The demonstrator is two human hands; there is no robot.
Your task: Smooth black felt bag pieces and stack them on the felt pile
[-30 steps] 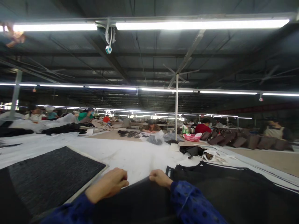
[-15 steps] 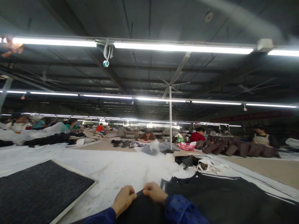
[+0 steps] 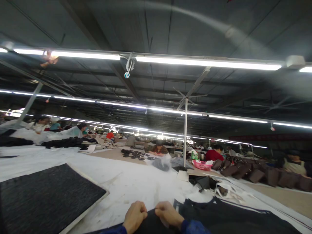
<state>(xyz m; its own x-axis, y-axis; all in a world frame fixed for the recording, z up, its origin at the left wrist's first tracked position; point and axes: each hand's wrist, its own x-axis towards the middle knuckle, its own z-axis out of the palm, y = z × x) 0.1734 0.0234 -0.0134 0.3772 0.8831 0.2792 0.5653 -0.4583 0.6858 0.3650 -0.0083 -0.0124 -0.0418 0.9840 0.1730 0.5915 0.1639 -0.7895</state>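
One black sheet [image 3: 151,224], low at the near side of the bench [image 3: 126,182], its far edge between two hands. Left hand [image 3: 135,215] and right hand [image 3: 169,215]: fingers of both pinched on that edge. Progress, as judged: edge in hand, sheet not yet let go; remainder cannot be told. Right: black pieces [image 3: 226,216], lying overlapped. Left: dark pad [image 3: 48,198], pale-bordered. Farther off: pink basket [image 3: 202,166].

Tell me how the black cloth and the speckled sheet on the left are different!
The black cloth looks plain; the speckled sheet has flecks and a pale edge. The left hand and right hand hold the cloth; the sheet lies flat, untouched. Both are dark.
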